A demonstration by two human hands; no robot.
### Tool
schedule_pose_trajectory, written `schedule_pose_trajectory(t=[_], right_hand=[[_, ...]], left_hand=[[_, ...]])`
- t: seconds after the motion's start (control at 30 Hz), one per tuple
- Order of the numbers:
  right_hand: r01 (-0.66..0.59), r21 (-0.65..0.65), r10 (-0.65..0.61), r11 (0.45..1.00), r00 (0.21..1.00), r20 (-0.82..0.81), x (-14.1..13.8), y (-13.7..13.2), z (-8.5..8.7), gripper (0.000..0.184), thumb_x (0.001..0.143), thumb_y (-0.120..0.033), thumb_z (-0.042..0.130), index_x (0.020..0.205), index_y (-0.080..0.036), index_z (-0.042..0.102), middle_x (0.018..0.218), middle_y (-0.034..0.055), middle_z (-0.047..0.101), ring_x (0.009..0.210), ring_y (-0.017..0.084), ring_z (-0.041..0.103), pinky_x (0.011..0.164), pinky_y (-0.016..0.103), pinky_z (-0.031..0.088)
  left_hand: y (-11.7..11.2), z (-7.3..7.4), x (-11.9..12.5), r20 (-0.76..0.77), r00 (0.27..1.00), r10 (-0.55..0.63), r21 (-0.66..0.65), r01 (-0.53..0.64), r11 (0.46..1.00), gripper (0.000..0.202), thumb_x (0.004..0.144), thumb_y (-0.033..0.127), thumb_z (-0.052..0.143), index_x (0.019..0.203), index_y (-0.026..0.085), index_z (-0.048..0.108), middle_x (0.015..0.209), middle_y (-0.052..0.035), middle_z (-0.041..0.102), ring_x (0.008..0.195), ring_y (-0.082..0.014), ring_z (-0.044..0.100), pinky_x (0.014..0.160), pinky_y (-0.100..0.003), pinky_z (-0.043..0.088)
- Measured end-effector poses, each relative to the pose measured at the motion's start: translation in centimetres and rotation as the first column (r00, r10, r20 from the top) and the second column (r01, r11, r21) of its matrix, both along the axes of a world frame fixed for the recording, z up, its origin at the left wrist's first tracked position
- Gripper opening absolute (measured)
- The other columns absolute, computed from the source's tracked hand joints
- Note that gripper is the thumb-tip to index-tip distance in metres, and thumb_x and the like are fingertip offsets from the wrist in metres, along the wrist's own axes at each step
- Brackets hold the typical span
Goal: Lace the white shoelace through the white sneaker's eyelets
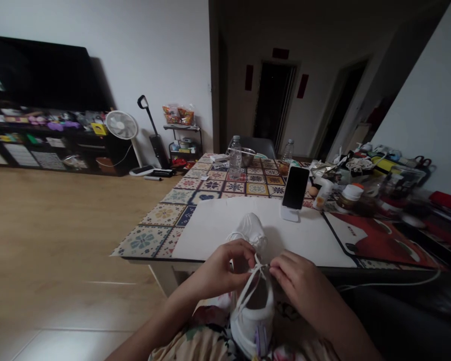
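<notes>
A white lace-up shoe [252,321] rests on my lap, its heel towards me and its toe pointing at the table. On the heel is a purple patch [261,341]. White shoelaces [262,271] cross above the shoe's opening, with a loop and loose strands near the middle. My left hand [233,263] is on the left of the laces, thumb and fingers curled around a strand. From the right, my right hand [293,271] pinches a lace end between thumb and fingers.
A white sheet [210,225] covers the near part of the patterned table [165,215]. A phone [296,186] leans on a white stand. Behind it are plastic bottles [235,158]. Jars [349,197] and clutter crowd the right side, beside a red-and-grey mat [379,238].
</notes>
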State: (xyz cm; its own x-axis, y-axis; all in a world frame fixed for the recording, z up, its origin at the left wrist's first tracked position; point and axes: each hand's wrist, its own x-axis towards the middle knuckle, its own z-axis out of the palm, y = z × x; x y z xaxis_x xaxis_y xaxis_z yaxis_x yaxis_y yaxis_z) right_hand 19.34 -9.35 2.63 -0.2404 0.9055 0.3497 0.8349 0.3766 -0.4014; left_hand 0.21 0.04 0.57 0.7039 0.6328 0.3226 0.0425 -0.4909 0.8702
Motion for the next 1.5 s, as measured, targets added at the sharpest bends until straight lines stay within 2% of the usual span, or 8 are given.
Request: schedule_pose_trajectory(t=[0.2,0.57,0.8,1.0,1.1,1.2,1.3,1.5], right_hand=[[-0.274,-0.106,0.245,0.956,0.942,-0.23,0.9,0.1,0.8,0.021,0.099,-0.028,0.051,0.08,-0.021,0.056,0.077,-0.0014,0.06,0.071,0.013,0.057,0.063,0.023,0.04],[-0.222,-0.009,0.187,0.975,0.844,-0.503,-0.3,2.7,-0.9,0.008,0.091,-0.021,0.062,0.083,-0.02,0.063,0.084,0.0002,0.06,0.08,0.014,0.057,0.071,0.024,0.042],[-0.314,0.156,0.287,0.936,0.431,-0.856,-0.4,2.3,-1.8,0.012,0.09,-0.032,0.067,0.083,-0.022,0.066,0.071,-0.0033,0.06,0.053,0.009,0.053,0.053,0.022,0.043],[-0.013,0.328,0.323,0.944,0.215,-0.921,-0.2,1.7,-1.0,0.03,0.094,-0.045,0.058,0.075,-0.022,0.063,0.066,-0.0003,0.063,0.046,0.011,0.055,0.043,0.023,0.044],[-0.019,0.329,0.318,0.944,0.308,-0.897,1.0,1.8,-0.3,0.024,0.094,-0.046,0.056,0.088,-0.024,0.065,0.086,0.0035,0.068,0.065,0.015,0.064,0.058,0.029,0.054],[-0.161,0.124,0.196,0.979,0.595,-0.779,2.2,2.2,-0.2,0.025,0.093,-0.037,0.06,0.114,-0.025,0.06,0.111,0.0081,0.066,0.086,0.018,0.066,0.071,0.032,0.055],[-0.252,-0.029,0.195,0.967,0.812,-0.551,2.5,2.7,-0.6,0.013,0.093,-0.026,0.058,0.104,-0.021,0.064,0.099,0.0057,0.065,0.089,0.017,0.063,0.075,0.029,0.052],[-0.334,-0.005,0.296,0.943,0.844,-0.447,1.3,2.7,-1.0,0.008,0.091,-0.021,0.061,0.095,-0.019,0.068,0.098,0.0057,0.065,0.093,0.018,0.062,0.081,0.03,0.05]], left_hand=[[-0.2,0.3,0.2,0.038,0.999,-0.002,0.028,0.001,1.0,0.011,0.074,0.022,0.074,0.075,0.014,0.067,0.095,-0.0077,0.065,0.089,-0.0194,0.062,0.077,-0.027,0.046],[-0.2,-0.1,0.4,0.082,0.997,0.001,-0.018,0.001,1.0,0.015,0.075,0.024,0.073,0.075,0.015,0.062,0.09,-0.0059,0.062,0.082,-0.0168,0.058,0.071,-0.026,0.046],[-0.2,0.1,0.3,0.033,0.999,0.001,0.041,-0.002,0.999,0.01,0.076,0.022,0.07,0.075,0.015,0.064,0.092,-0.0067,0.063,0.083,-0.017,0.06,0.074,-0.026,0.047],[-0.1,0.2,0.3,0.035,0.999,0.008,0.042,-0.009,0.999,0.009,0.073,0.022,0.071,0.074,0.015,0.065,0.093,-0.0075,0.065,0.088,-0.019,0.06,0.076,-0.028,0.046],[0.0,0.2,0.3,0.039,0.999,-0.019,-0.016,0.02,1.0,0.01,0.075,0.024,0.071,0.075,0.015,0.066,0.094,-0.0074,0.064,0.084,-0.0176,0.06,0.071,-0.026,0.046],[0.1,0.0,0.4,0.067,0.997,-0.043,-0.055,0.046,0.997,0.011,0.076,0.024,0.072,0.076,0.014,0.066,0.094,-0.0074,0.064,0.084,-0.0177,0.06,0.071,-0.027,0.046],[0.3,-0.2,0.6,0.105,0.992,-0.073,-0.106,0.084,0.991,0.012,0.076,0.025,0.073,0.077,0.015,0.067,0.091,-0.0063,0.064,0.086,-0.0182,0.06,0.076,-0.029,0.046],[0.5,-0.7,0.8,0.183,0.98,-0.074,-0.238,0.118,0.964,0.023,0.08,0.038,0.073,0.074,0.016,0.069,0.091,-0.0041,0.061,0.086,-0.0166,0.058,0.083,-0.03,0.045]])
